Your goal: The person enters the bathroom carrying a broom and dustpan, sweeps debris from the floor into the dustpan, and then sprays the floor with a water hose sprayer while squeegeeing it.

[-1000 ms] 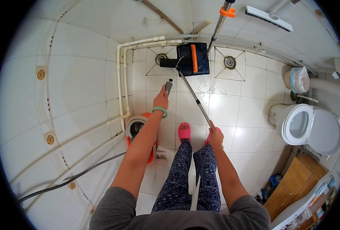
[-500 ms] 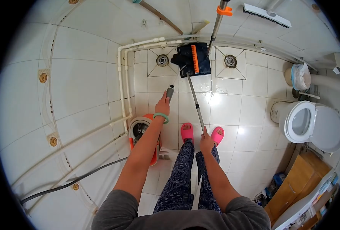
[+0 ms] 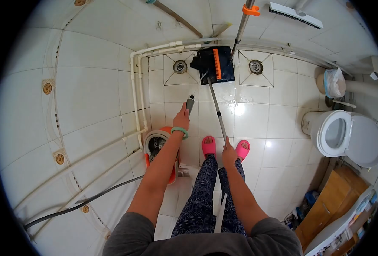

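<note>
My left hand (image 3: 181,119), with a green bangle at the wrist, is closed around a grey cylindrical handle (image 3: 190,103) with a dark hole in its end. My right hand (image 3: 229,155) grips the lower part of a thin metal pole (image 3: 217,106) near my feet. The pole's far end reaches a dark head (image 3: 202,62), which overlaps a black dustpan (image 3: 225,56) by the back wall. An orange comb strip (image 3: 217,64) runs along the dustpan, and a second metal pole (image 3: 241,30) with an orange clip rises beside it.
An orange and white bucket (image 3: 155,138) is beside my left forearm. Floor drains (image 3: 180,66) (image 3: 256,67) flank the dustpan. A toilet (image 3: 332,133), a waste bin (image 3: 334,83) and a wooden cabinet (image 3: 327,205) are on the right. White pipes (image 3: 133,89) line the left wall.
The dark head has moved right, off the left drain and further over the dustpan. My right hand has shifted slightly left with the pole, and my left hand has moved slightly right.
</note>
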### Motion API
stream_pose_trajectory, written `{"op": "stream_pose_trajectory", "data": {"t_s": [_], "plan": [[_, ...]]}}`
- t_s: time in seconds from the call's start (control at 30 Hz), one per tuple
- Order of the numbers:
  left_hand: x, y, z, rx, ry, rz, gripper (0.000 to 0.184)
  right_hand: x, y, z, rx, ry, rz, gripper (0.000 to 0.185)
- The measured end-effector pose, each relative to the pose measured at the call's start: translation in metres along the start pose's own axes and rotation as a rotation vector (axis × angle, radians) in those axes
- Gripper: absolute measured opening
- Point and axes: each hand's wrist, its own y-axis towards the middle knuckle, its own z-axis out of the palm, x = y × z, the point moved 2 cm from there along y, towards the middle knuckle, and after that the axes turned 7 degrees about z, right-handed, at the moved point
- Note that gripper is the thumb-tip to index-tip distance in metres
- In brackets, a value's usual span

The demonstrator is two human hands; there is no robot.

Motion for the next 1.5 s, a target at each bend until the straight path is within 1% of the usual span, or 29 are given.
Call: {"op": "stream_pose_trajectory", "data": {"t_s": [0.1, 0.2, 0.3, 0.43, 0.53, 0.6, 0.7, 0.73, 0.83, 0.93, 1.03, 1.07, 1.13, 1.3, 1.37, 1.4, 1.47, 1.5], "plan": [[0.016, 0.010, 0.010, -0.042, 0.040, 0.041, 0.040, 0.009, -0.003, -0.005, 0.020, -0.021, 0.013, 0.045], [0.016, 0.015, 0.010, -0.074, 0.049, 0.089, 0.040, 0.037, 0.023, -0.021, 0.010, -0.032, -0.007, 0.045], [-0.002, 0.013, 0.000, -0.040, 0.006, 0.064, 0.040, 0.031, 0.034, -0.005, 0.017, 0.011, -0.014, 0.045], [0.000, 0.016, -0.003, -0.034, 0.008, 0.043, 0.040, 0.023, -0.006, -0.007, 0.051, -0.029, 0.026, 0.044], [0.000, 0.017, -0.003, -0.035, 0.022, 0.060, 0.040, 0.020, -0.005, -0.016, 0.067, -0.049, 0.037, 0.044], [0.008, 0.022, 0.001, -0.043, 0.070, 0.057, 0.040, 0.031, 0.024, -0.023, -0.056, -0.037, -0.117, 0.044], [0.001, 0.022, 0.000, -0.049, 0.083, 0.051, 0.040, 0.043, 0.054, -0.027, -0.038, 0.000, -0.120, 0.043], [0.005, 0.021, 0.001, -0.046, 0.084, 0.047, 0.040, 0.043, 0.049, -0.029, -0.018, -0.040, -0.110, 0.043], [0.007, 0.026, 0.001, -0.053, 0.094, 0.064, 0.040, 0.013, 0.014, -0.003, -0.015, -0.071, -0.056, 0.043], [0.004, 0.018, -0.002, -0.026, 0.033, 0.038, 0.041, 0.005, -0.009, -0.010, 0.030, -0.031, -0.018, 0.043], [0.000, 0.017, -0.001, -0.018, 0.055, 0.041, 0.041, 0.022, 0.023, -0.021, 0.019, -0.006, -0.041, 0.043], [0.001, 0.018, 0.000, -0.002, 0.054, 0.028, 0.041, 0.031, 0.035, -0.022, -0.007, 0.001, -0.084, 0.044], [0.004, 0.016, 0.003, 0.012, 0.055, 0.006, 0.041, 0.038, 0.043, -0.022, 0.003, 0.001, -0.078, 0.044], [0.006, 0.015, 0.003, -0.028, 0.039, 0.036, 0.040, 0.019, 0.003, -0.009, 0.009, 0.004, -0.070, 0.044], [0.010, 0.018, 0.003, -0.036, 0.056, 0.040, 0.040, 0.020, -0.009, -0.020, 0.077, -0.027, -0.017, 0.044], [0.011, 0.020, 0.002, -0.045, 0.071, 0.045, 0.040, 0.022, -0.003, -0.023, 0.075, -0.025, -0.014, 0.044], [0.011, 0.023, 0.002, -0.025, 0.064, 0.033, 0.040, 0.035, 0.026, -0.036, 0.003, -0.045, -0.107, 0.043], [0.010, 0.024, 0.003, -0.010, 0.056, 0.016, 0.040, 0.042, 0.041, -0.039, 0.000, -0.046, -0.107, 0.043]]}}
